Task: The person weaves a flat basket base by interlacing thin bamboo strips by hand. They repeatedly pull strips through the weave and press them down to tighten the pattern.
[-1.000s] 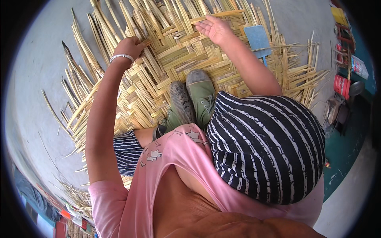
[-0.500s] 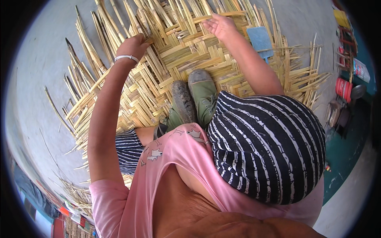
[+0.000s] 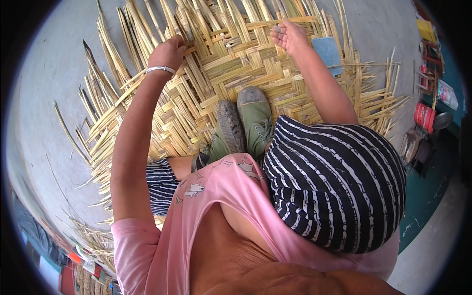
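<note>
A mat of flattened yellow-green reed strips (image 3: 246,66) in a crossed weave spreads over the floor, loose ends fanning past its far and side edges. My left hand (image 3: 169,53), with a pale bracelet at its wrist, is closed at the mat's far left part. A short strip end (image 3: 190,50) sticks out beside its fingers. Farther right, my right hand (image 3: 290,37) is closed with curled fingers, its tips against a crosswise reed strip (image 3: 263,23) near the far edge. The curled fingers partly hide the contact.
My green shoes (image 3: 255,118) rest on the mat. Right of my right forearm lies a flat blue plastic piece (image 3: 327,51). A red container (image 3: 424,116), a dark round ladle-like thing (image 3: 442,120) and other items stand at the right edge. Loose reeds (image 3: 93,241) lie at lower left.
My right hand has slid a little to the right along the crosswise strip. The left hand has moved slightly up and away. The view has shifted slightly.
</note>
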`<action>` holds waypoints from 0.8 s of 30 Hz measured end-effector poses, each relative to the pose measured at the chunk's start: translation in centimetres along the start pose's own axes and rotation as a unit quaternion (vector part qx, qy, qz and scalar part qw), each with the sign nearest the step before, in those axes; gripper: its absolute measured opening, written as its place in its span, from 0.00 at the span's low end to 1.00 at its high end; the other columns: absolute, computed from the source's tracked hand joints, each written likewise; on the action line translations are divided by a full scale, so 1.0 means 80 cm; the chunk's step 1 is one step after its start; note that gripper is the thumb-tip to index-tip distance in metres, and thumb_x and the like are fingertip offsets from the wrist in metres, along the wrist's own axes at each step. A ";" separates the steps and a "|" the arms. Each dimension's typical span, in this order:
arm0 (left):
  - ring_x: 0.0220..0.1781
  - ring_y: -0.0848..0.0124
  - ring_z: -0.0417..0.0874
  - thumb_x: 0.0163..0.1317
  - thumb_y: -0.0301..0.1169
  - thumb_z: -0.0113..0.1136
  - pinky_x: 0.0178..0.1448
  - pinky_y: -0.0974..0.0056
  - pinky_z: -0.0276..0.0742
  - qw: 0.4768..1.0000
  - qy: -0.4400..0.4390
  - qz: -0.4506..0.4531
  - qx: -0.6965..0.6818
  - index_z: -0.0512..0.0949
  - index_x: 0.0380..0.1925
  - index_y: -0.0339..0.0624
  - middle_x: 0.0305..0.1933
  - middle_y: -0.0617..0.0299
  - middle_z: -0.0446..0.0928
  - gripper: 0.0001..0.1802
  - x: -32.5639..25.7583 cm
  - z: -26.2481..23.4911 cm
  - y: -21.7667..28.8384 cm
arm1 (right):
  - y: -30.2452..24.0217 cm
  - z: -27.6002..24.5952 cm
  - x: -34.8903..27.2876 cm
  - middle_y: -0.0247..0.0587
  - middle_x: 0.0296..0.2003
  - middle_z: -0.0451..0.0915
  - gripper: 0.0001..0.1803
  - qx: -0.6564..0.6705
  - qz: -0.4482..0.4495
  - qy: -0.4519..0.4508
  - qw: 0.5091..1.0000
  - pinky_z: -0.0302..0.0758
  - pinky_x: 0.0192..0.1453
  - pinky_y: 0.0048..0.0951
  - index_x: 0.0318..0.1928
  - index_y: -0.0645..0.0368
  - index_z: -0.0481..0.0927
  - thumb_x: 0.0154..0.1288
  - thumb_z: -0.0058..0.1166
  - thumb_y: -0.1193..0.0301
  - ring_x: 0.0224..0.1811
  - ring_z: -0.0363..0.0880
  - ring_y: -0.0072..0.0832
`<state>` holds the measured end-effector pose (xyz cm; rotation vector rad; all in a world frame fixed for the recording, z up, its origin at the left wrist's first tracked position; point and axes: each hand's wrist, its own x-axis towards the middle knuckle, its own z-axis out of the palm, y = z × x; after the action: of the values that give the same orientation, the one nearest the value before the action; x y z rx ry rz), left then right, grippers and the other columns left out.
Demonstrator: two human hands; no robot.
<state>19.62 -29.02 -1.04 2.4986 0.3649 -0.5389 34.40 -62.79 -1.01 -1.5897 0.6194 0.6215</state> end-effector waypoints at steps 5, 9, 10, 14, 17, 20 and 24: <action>0.46 0.53 0.88 0.71 0.47 0.59 0.53 0.52 0.81 1.000 -0.001 0.005 -0.019 0.83 0.44 0.46 0.41 0.52 0.88 0.17 0.001 -0.002 0.003 | -0.002 -0.008 -0.009 0.42 0.33 0.86 0.16 -0.086 -0.035 0.027 0.995 0.85 0.30 0.28 0.42 0.58 0.76 0.78 0.53 0.56 0.27 0.85 0.25; 0.45 0.53 0.88 0.70 0.49 0.61 0.52 0.53 0.81 1.000 -0.013 0.006 -0.022 0.83 0.43 0.45 0.41 0.52 0.88 0.19 0.001 -0.005 0.003 | -0.012 -0.011 -0.002 0.43 0.31 0.86 0.14 -0.071 -0.050 0.048 0.995 0.82 0.25 0.27 0.41 0.59 0.76 0.75 0.53 0.60 0.23 0.82 0.25; 0.44 0.53 0.88 0.69 0.50 0.61 0.52 0.53 0.81 1.000 -0.011 0.008 -0.022 0.84 0.44 0.45 0.41 0.52 0.88 0.20 0.003 -0.001 -0.002 | -0.017 -0.014 0.007 0.44 0.30 0.86 0.13 -0.058 -0.050 0.054 0.996 0.81 0.22 0.28 0.42 0.60 0.75 0.74 0.53 0.62 0.22 0.82 0.26; 0.43 0.55 0.89 0.69 0.51 0.61 0.51 0.53 0.81 0.995 0.024 0.006 -0.093 0.85 0.48 0.45 0.40 0.52 0.88 0.22 -0.012 0.000 -0.005 | -0.025 -0.030 0.047 0.43 0.34 0.86 0.14 -0.080 -0.019 0.021 0.996 0.84 0.32 0.31 0.44 0.58 0.77 0.74 0.56 0.59 0.28 0.84 0.29; 0.47 0.54 0.88 0.69 0.51 0.59 0.54 0.53 0.82 0.995 -0.026 -0.030 -0.094 0.86 0.50 0.48 0.44 0.50 0.87 0.22 -0.002 0.016 -0.014 | -0.017 -0.044 0.063 0.39 0.39 0.86 0.20 -0.143 -0.016 0.035 0.989 0.83 0.41 0.34 0.52 0.59 0.80 0.74 0.57 0.54 0.37 0.84 0.30; 0.53 0.53 0.86 0.68 0.49 0.58 0.58 0.51 0.81 0.995 0.026 -0.004 -0.099 0.85 0.53 0.60 0.51 0.57 0.87 0.18 -0.012 0.028 -0.021 | -0.022 -0.027 0.037 0.39 0.36 0.85 0.20 -0.327 -0.083 0.005 0.941 0.81 0.34 0.32 0.47 0.57 0.81 0.78 0.51 0.52 0.32 0.85 0.26; 0.53 0.54 0.87 0.69 0.52 0.59 0.57 0.51 0.81 0.995 0.024 -0.039 -0.089 0.85 0.49 0.54 0.47 0.57 0.87 0.20 -0.024 0.015 -0.014 | -0.043 0.041 -0.008 0.47 0.50 0.85 0.22 -0.601 -0.357 -0.061 0.713 0.81 0.54 0.38 0.59 0.62 0.79 0.80 0.49 0.56 0.50 0.85 0.39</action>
<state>17.17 -29.08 -1.59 2.3353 0.5084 -0.4572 36.20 -59.20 1.56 -2.7237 -0.7370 0.5108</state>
